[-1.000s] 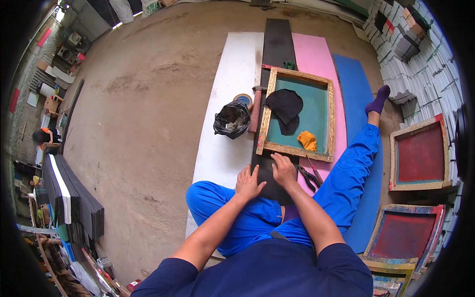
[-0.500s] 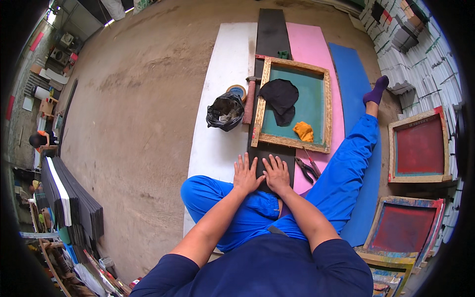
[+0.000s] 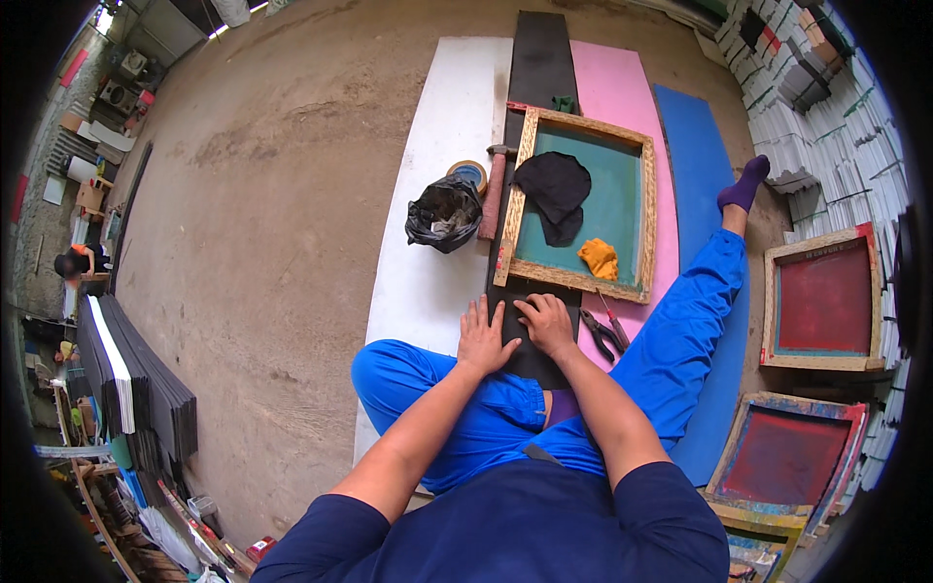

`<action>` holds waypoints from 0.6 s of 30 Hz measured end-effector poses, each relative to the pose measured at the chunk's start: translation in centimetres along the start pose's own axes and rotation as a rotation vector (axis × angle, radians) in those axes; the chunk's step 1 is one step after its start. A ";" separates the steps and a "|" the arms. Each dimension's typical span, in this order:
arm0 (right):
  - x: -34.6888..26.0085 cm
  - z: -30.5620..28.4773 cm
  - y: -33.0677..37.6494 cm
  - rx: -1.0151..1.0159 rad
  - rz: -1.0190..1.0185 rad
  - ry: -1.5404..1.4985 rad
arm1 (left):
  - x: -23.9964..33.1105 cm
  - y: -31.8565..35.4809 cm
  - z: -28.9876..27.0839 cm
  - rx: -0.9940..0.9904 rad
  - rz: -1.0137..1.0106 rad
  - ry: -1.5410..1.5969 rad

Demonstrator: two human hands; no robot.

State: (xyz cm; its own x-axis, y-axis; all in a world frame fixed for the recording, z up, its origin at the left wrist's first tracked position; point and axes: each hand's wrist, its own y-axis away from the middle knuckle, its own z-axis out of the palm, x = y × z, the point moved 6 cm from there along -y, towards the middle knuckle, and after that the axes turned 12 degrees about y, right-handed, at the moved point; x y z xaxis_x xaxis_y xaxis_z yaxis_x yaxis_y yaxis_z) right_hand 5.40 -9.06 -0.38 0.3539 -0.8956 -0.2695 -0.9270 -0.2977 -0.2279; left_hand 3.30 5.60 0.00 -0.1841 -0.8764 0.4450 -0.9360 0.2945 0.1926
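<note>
My left hand (image 3: 483, 335) lies flat on the black foam strip (image 3: 542, 63), fingers stretched and spread. Beside it, my right hand (image 3: 547, 323) rests on the same strip with its fingers bent and nothing visible in them. Just beyond both hands is a wooden screen frame (image 3: 573, 284) with green mesh. A black cloth (image 3: 552, 188) and an orange cloth (image 3: 599, 258) lie on the mesh. To the right of my right hand are pliers (image 3: 601, 333) and a screwdriver (image 3: 611, 312) with a red shaft or handle.
Left of the frame are a hammer (image 3: 494, 194), a tape roll (image 3: 467, 175) and a black plastic bag (image 3: 444, 215). White (image 3: 457, 97), pink (image 3: 612, 78) and blue (image 3: 690, 126) sheets flank the strip. Red-meshed frames (image 3: 824, 296) lean at right. A person (image 3: 83, 260) is far left.
My right hand has gone from lying flat to having its fingers bent inward, slightly raised at the knuckles. My left hand stays flat. The view has shifted slightly.
</note>
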 end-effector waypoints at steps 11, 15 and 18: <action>1.0 1.3 -1.6 0.020 -0.027 -0.063 | -0.6 -0.3 -0.3 0.095 -0.008 0.071; 1.1 1.4 -1.5 0.049 0.007 -0.095 | -0.8 -0.6 -0.2 0.104 -0.012 0.083; 0.6 1.8 -1.7 0.055 0.007 -0.045 | -0.9 -0.6 0.1 0.110 -0.012 0.093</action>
State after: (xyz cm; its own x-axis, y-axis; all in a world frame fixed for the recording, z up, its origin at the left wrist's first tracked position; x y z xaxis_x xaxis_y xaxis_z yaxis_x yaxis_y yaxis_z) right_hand 7.38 -8.55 -1.82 0.3535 -0.8816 -0.3128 -0.9218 -0.2715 -0.2767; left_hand 4.03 6.16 -0.61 -0.1484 -0.8390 0.5236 -0.9663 0.2356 0.1037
